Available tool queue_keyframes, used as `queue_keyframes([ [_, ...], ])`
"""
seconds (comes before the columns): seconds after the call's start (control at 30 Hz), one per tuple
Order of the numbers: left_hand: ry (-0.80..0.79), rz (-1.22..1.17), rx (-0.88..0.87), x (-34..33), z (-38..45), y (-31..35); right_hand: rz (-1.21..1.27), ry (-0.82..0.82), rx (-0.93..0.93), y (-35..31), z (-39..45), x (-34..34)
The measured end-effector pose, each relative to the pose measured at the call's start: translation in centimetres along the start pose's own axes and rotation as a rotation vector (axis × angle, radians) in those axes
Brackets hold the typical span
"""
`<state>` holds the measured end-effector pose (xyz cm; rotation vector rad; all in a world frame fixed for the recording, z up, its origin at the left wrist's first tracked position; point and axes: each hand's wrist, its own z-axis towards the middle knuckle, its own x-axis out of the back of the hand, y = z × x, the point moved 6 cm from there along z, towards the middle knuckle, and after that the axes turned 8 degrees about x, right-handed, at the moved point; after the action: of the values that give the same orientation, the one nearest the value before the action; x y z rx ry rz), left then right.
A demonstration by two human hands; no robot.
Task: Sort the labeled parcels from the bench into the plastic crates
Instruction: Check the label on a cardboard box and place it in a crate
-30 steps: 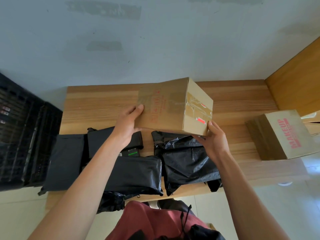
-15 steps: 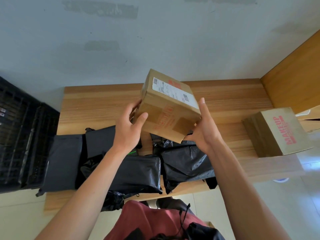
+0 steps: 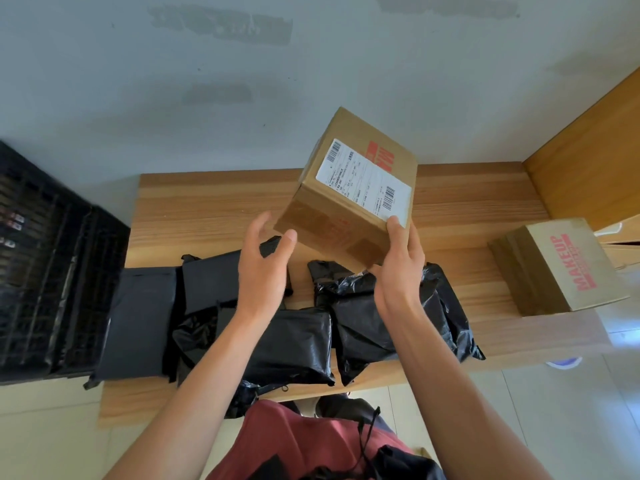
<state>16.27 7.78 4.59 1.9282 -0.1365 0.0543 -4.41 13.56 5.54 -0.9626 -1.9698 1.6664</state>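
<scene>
A brown cardboard box (image 3: 356,188) with a white shipping label and red print is tilted in the air above the wooden bench (image 3: 207,209), label facing me. My right hand (image 3: 398,271) grips its lower right corner, thumb on the label's edge and fingers underneath. My left hand (image 3: 263,271) hovers at the box's lower left corner with fingers spread and relaxed; I cannot tell if it touches. Several black plastic parcels (image 3: 291,341) lie along the bench's near edge. Black plastic crates (image 3: 52,271) stand to the left of the bench.
A second cardboard box printed MAKEUP (image 3: 554,265) sits on the bench's right end. A wooden panel (image 3: 588,150) rises at the far right. A pale wall lies behind the bench, and my red garment (image 3: 294,441) shows below its near edge.
The box has been lifted higher and turned so its label faces me more squarely. My left hand has come off its side and opened, while my right hand keeps hold.
</scene>
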Motion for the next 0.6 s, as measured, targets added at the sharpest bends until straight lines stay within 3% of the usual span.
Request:
queue_keyframes([
  [0.27, -0.122, -0.201, 0.066, -1.8, -0.7, 1.2, -0.007, -0.001, 0.137, 0.2, -3.9, -3.5],
  [0.6, 0.085, -0.413, 0.029, 0.3, -0.1, 2.5, 0.049, -0.265, 0.156, 0.1, -5.3, -4.4],
])
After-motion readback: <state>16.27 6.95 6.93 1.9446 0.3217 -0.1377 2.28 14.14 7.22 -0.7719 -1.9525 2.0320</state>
